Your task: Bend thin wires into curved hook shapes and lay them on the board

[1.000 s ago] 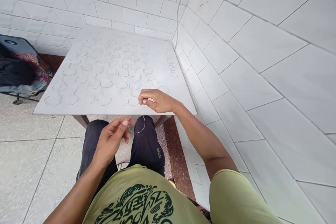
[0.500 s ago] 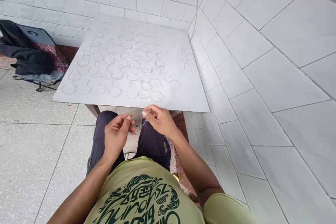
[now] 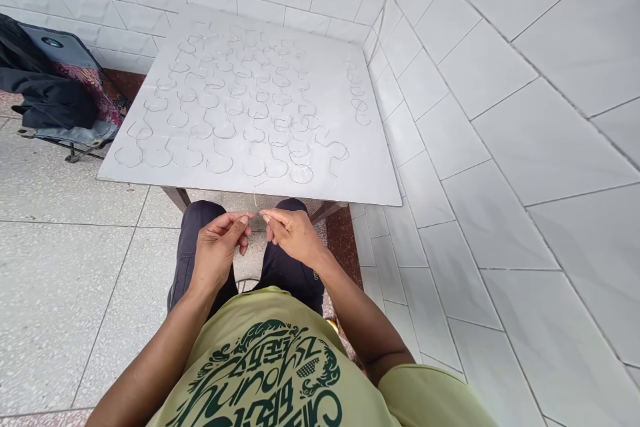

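A thin piece of wire [image 3: 255, 199] stands up between my hands, just in front of the table's near edge. My left hand [image 3: 223, 240] pinches it with thumb and forefinger. From the other side my right hand [image 3: 290, 230] pinches the wire too, its fingertips almost touching those of the left. The part of the wire inside the fingers is hidden. Both hands hover above my knees. Beyond them, many curved, S-like wires [image 3: 219, 161] lie in rows on the white tabletop [image 3: 367, 173].
A tiled wall [image 3: 465, 147] runs close along the right side, and another closes off the back. A cable [image 3: 384, 7] hangs in the corner. At the left stands a folding chair [image 3: 75, 47] with dark clothing [image 3: 50, 97] on it.
My right hand has moved left and closed its fingertips against the left hand's. The wire, which hung in a curve between the hands, now points up from the fingertips. The view shifted slightly.
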Action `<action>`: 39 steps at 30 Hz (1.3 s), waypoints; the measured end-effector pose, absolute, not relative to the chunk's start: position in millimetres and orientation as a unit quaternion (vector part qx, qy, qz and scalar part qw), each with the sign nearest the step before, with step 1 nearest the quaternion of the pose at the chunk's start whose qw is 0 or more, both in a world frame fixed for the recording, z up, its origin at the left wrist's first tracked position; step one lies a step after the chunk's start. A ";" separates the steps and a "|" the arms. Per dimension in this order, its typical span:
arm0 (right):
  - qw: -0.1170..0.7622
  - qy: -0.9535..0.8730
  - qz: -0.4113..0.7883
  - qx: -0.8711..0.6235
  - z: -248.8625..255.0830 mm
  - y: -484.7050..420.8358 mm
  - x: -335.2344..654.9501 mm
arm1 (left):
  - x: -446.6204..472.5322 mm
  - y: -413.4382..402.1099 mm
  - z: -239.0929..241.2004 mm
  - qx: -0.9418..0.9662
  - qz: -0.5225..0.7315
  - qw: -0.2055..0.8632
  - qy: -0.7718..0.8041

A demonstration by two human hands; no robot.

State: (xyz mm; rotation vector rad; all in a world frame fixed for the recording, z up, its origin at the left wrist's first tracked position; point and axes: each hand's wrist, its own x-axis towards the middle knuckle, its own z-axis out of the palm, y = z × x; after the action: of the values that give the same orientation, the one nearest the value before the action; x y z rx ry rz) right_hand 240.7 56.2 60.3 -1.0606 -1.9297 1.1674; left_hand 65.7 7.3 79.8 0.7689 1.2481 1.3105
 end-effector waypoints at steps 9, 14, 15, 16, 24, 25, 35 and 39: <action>0.319 -0.755 0.403 -0.408 65.4 52.7 239.5 | 61.2 4.8 75.3 0.337 0.515 0.592 0.521; 0.317 -0.776 0.369 -0.400 63.1 49.9 238.7 | 61.2 5.6 76.8 0.351 0.496 0.597 0.524; 0.311 -0.782 0.367 -0.396 63.1 49.5 238.7 | 61.1 5.9 76.8 0.352 0.496 0.595 0.526; 0.303 -0.788 0.367 -0.391 63.5 49.1 238.6 | 61.0 6.1 76.5 0.352 0.495 0.593 0.528; 0.225 -0.829 0.333 -0.390 71.1 47.0 237.6 | 58.8 5.0 69.7 0.365 0.488 0.544 0.577; 0.209 -0.837 0.315 -0.395 70.8 45.6 237.2 | 58.7 4.6 68.2 0.368 0.487 0.539 0.581; 0.077 -0.910 0.120 -0.388 70.9 27.4 232.6 | 61.5 -1.9 55.3 0.337 0.493 0.539 0.594; 0.034 -0.921 0.116 -0.369 76.1 23.6 229.4 | 61.6 -7.9 56.8 0.362 0.480 0.513 0.612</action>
State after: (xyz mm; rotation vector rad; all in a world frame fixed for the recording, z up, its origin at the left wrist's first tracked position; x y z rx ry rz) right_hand 229.4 23.6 76.1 -1.1353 -2.8342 0.3575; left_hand 61.6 -7.9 56.8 0.8704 1.4720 1.1552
